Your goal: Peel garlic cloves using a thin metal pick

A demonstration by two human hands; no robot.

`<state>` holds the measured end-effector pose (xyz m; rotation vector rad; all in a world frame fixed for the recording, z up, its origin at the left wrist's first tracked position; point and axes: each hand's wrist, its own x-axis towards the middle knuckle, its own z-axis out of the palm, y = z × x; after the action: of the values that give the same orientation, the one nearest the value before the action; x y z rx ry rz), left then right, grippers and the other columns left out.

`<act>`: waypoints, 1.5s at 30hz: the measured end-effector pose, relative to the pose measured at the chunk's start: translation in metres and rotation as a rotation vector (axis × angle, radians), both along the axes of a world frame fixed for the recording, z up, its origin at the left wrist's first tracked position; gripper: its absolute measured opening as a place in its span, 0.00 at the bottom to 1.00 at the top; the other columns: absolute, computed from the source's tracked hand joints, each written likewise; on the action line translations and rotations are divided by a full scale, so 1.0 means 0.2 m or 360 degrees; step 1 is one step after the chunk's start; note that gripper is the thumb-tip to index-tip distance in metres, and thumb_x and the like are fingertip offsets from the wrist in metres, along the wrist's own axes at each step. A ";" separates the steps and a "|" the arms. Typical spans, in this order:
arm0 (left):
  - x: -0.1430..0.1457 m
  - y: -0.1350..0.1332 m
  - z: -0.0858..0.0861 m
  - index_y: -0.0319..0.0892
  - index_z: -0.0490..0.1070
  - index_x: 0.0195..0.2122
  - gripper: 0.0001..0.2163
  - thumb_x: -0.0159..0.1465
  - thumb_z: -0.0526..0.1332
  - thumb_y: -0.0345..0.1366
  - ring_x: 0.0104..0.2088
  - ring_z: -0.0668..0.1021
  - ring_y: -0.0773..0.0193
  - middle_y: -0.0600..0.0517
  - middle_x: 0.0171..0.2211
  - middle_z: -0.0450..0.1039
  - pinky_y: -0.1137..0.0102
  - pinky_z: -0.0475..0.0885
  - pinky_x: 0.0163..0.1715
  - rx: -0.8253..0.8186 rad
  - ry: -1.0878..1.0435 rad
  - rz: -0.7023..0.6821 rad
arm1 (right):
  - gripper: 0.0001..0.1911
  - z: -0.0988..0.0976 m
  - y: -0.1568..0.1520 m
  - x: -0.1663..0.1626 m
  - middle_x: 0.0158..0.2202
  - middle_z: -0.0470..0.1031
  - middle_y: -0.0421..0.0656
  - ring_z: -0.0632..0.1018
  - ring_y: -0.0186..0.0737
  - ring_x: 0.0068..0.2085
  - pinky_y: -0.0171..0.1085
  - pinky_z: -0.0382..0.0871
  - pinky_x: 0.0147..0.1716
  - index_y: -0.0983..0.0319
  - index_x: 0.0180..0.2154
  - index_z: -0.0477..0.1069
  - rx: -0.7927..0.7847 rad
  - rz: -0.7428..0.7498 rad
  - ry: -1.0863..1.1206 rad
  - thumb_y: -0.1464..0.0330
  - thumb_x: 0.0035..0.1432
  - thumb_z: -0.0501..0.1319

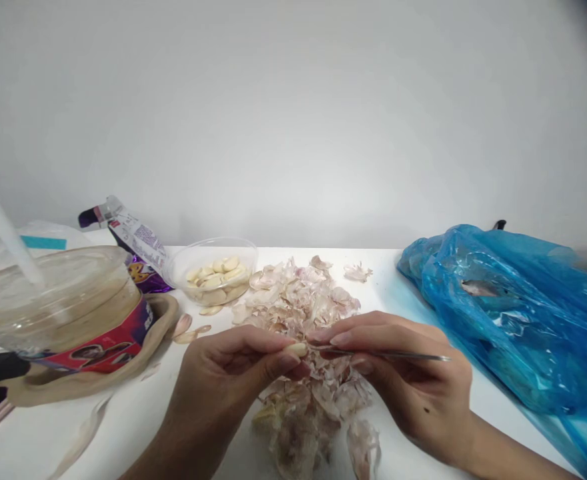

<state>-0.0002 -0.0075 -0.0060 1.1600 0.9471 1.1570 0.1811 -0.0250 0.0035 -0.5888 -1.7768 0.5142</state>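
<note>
A pale garlic clove (298,349) is pinched between the thumb and fingers of my left hand (233,373). My right hand (413,380) grips a thin metal tool (423,356), its far end reaching the clove; whether it is tweezers or a slim blade I cannot tell. Beneath and beyond both hands spreads a heap of papery garlic skins (298,300). Peeled cloves (218,270) lie in a clear plastic bowl (173,270) behind my left hand. Several loose clove pieces (186,327) rest on the table left of the heap.
At the left, a large lidded drink cup (98,327) with a straw (8,230) stands in a cardboard holder (158,333). Behind it is a purple and white wrapper (140,237). A crumpled blue plastic bag (503,320) covers the right side. A wall (293,120) closes the back.
</note>
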 end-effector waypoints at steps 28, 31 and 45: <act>0.02 -0.01 0.03 0.42 0.76 0.20 0.04 0.47 0.66 0.27 0.21 0.78 0.68 0.54 0.17 0.78 0.79 0.74 0.25 -0.0107 -0.0047 -0.0010 | 0.13 0.01 0.00 0.01 0.38 0.75 0.46 0.76 0.38 0.38 0.37 0.74 0.35 0.63 0.42 0.69 0.0012 0.0048 -0.0062 0.79 0.54 0.57; 0.02 -0.01 0.02 0.41 0.76 0.19 0.04 0.47 0.67 0.27 0.21 0.78 0.67 0.54 0.17 0.78 0.78 0.74 0.25 -0.0103 -0.0029 -0.0013 | 0.12 0.01 0.00 0.00 0.38 0.76 0.46 0.76 0.39 0.38 0.38 0.74 0.35 0.63 0.41 0.70 -0.0013 0.0053 -0.0034 0.79 0.55 0.57; 0.01 0.02 0.02 0.40 0.76 0.20 0.04 0.49 0.66 0.26 0.23 0.77 0.69 0.55 0.18 0.78 0.79 0.72 0.26 -0.0120 0.0065 -0.0110 | 0.10 0.00 0.01 0.01 0.35 0.77 0.46 0.78 0.38 0.35 0.36 0.74 0.31 0.64 0.40 0.70 0.0038 -0.0045 -0.0113 0.78 0.56 0.57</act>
<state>0.0015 -0.0039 -0.0026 1.1506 0.9666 1.0374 0.1827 -0.0233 0.0032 -0.6217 -1.8365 0.4572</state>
